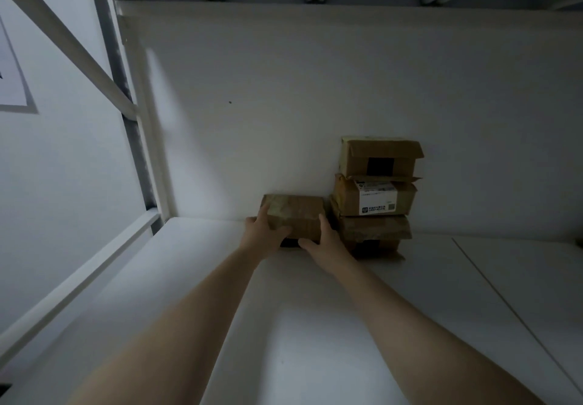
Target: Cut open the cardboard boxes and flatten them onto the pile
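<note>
A small brown taped cardboard box (296,217) sits at the back of a white shelf, against the rear wall. My left hand (263,234) grips its left side, fingers up along the edge and thumb on the front. My right hand (326,243) holds its right side, thumb under the front lower edge. Both arms reach far forward. Right beside it stands a stack of three cardboard boxes: the top one (380,157) with a black patch, the middle one (375,198) with a white shipping label, the bottom one (373,232) crumpled.
The white shelf surface (284,325) stretches toward me, with a seam (504,297) running diagonally on the right. White metal rack posts and a diagonal brace (94,67) stand at the left. Beams of the shelf above run overhead. The light is dim.
</note>
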